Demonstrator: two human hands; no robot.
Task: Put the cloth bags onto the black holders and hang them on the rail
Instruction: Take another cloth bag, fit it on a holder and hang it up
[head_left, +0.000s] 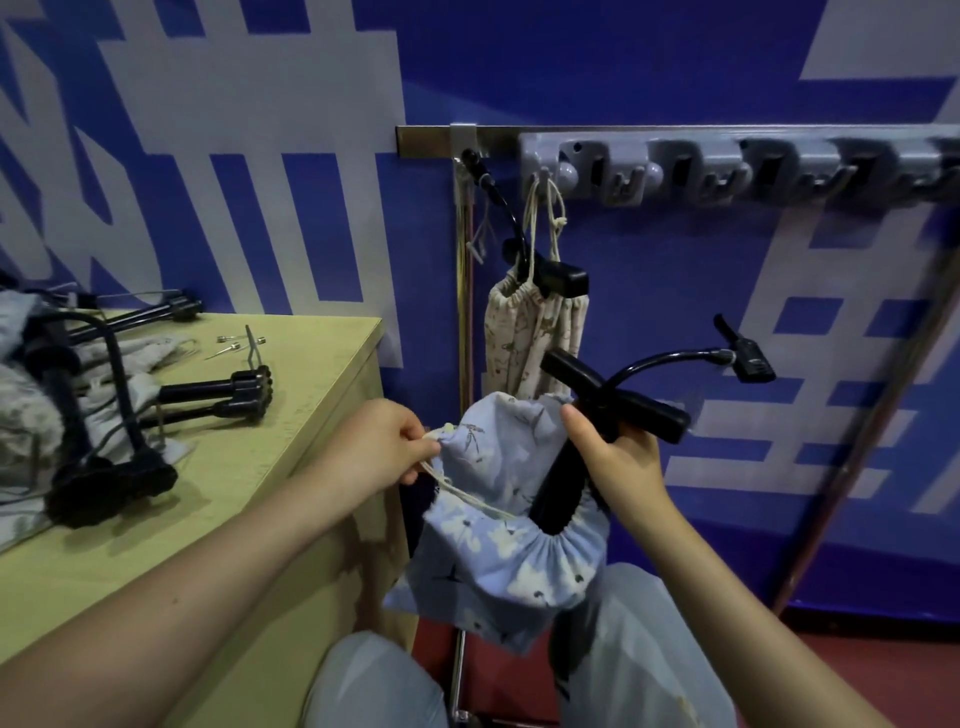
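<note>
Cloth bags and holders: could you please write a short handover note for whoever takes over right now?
Left hand: pinches the drawstring of the blue floral bag.
Right hand: grips the black holder, whose lower part sits inside the blue bag's gathered mouth.
Done: one beige bag on its holder already hangs from the grey hook rail.
Left: finish bagging this holder and hang it on the rail; then do the spare holders and cloth bags on the table.

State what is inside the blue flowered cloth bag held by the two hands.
The black holder goes into the blue flowered cloth bag through its gathered mouth; its lower end is covered by the cloth.
</note>
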